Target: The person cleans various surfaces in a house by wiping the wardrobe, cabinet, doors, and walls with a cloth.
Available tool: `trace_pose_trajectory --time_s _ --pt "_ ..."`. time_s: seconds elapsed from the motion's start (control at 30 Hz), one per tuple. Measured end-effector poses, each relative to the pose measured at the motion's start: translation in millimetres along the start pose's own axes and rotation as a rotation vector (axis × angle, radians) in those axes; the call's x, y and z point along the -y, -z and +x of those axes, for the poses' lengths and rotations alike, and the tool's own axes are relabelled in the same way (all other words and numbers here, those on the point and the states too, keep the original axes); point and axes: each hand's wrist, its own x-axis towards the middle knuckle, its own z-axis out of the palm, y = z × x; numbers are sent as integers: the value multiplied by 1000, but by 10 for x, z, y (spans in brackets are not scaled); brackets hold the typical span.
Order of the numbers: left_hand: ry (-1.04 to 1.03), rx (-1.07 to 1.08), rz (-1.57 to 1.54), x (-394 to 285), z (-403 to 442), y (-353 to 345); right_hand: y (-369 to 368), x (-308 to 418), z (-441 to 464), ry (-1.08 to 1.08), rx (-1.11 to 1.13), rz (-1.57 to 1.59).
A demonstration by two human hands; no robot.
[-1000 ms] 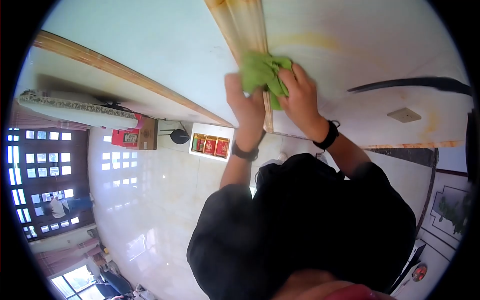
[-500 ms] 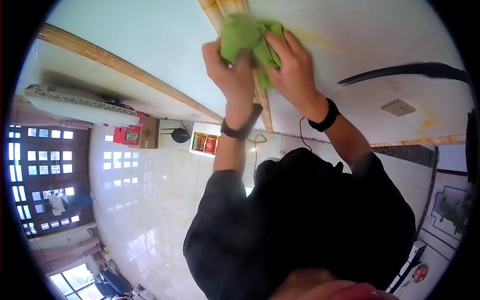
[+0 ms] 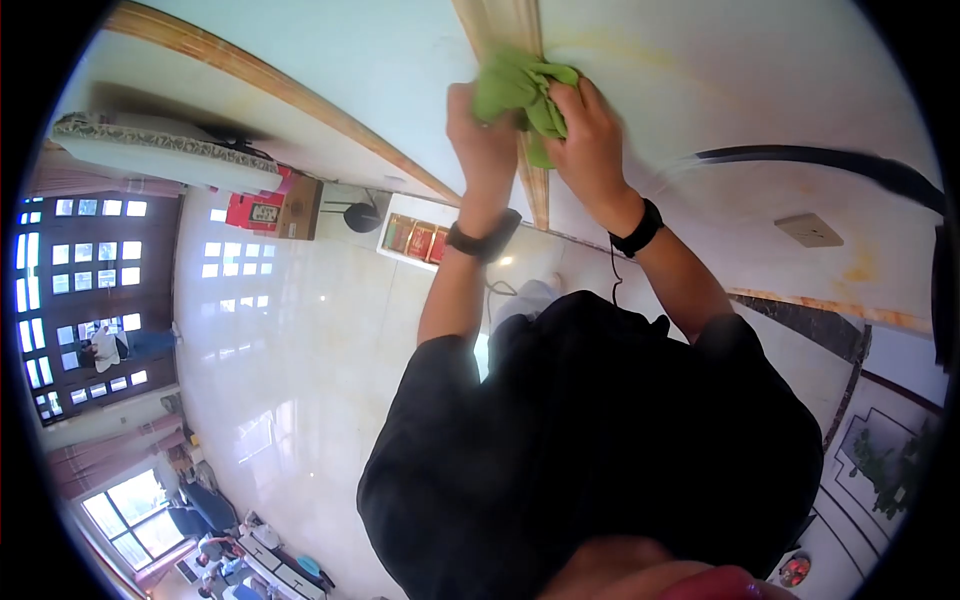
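A bunched green cloth (image 3: 518,85) is pressed against a glossy tan moulding (image 3: 538,195) on the pale wall. My left hand (image 3: 485,150) grips the cloth's left side, its fingertips partly hidden behind the folds and slightly blurred. On the other side, my right hand (image 3: 590,145) has its fingers closed on the cloth's right edge. Each wrist wears a black band, the left one (image 3: 482,240) with a dark flat piece attached and the right one (image 3: 638,228) near a thin dark cord.
A curved black object (image 3: 820,157) stands out at the right, near a wall socket plate (image 3: 810,230). Below lie an open white box with red and gold packets (image 3: 415,240) and a red carton (image 3: 255,212). A person (image 3: 105,348) is by the windowed door; others sit lower left.
The view has shifted, and the moulding appears farther right. My hands and the cloth have moved right in the picture too, and the cloth looks more bunched. Both hands still hold it.
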Motion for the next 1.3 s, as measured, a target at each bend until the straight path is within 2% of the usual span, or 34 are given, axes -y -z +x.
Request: trace_pose_trajectory --time_s 0.2,0.4,0.53,0.57,0.67,0.8,0.97,1.0,1.13,1.3 --pt "-39 244 34 661 -284 167 -294 -153 -495 -138 83 -75" --pt "61 450 -1 1128 -190 629 -871 19 -774 -305 156 -121" --pt "148 345 -75 1487 108 923 -1401 251 -611 -324 159 -111" --pt "55 327 -50 1543 189 970 -1526 282 -535 -343 136 -84" --pt "-46 298 -83 1482 454 1066 -1678 392 -336 -355 102 -51" --pt "-160 263 -159 1285 712 994 -1526 607 -37 -323 24 -103" --pt "-357 230 -266 636 1098 718 -1146 907 335 -288 -259 -202" --pt "-344 229 -299 533 1129 667 -1055 983 433 -274 -309 -237" --pt "-315 232 -328 467 1119 604 -889 1097 537 -394 -221 -310" --pt "-307 323 -256 934 928 760 -1221 921 213 -519 -115 -287"
